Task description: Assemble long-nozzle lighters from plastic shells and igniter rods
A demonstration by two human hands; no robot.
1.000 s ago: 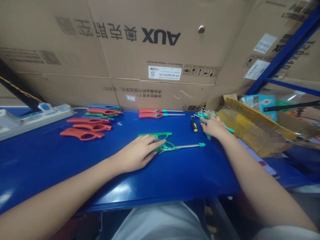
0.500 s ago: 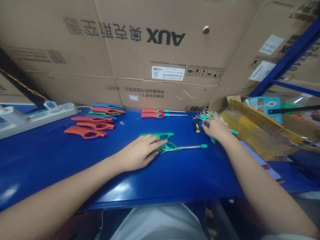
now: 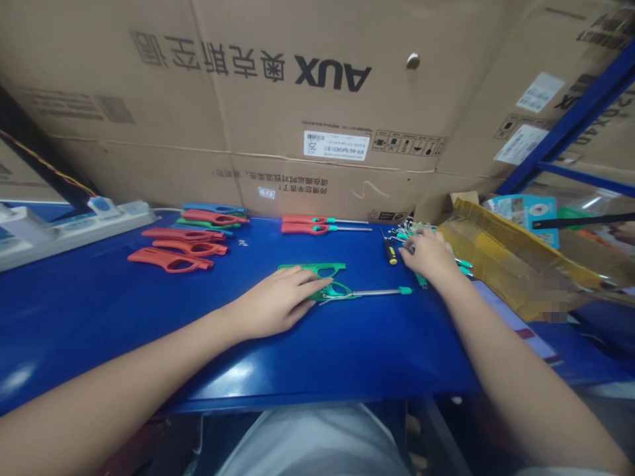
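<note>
My left hand lies across a green plastic lighter shell on the blue workbench, its fingertips on the shell. A metal wand with a teal tip runs to the right from the shell. My right hand has its fingers curled at a tangled heap of small wired parts with teal pieces. Whether those fingers pinch a part is hidden. Just left of them lies a black-and-yellow screwdriver.
Several red lighter shells and blue and green ones lie at the left of the bench. Two assembled red lighters lie at the back. A power strip, crumpled yellow-brown packaging, large cardboard boxes and a blue shelf frame surround the bench.
My right hand has shifted slightly left and its fingers curl more over the wired parts. My left hand stays on the green shell. The view has drifted slightly.
</note>
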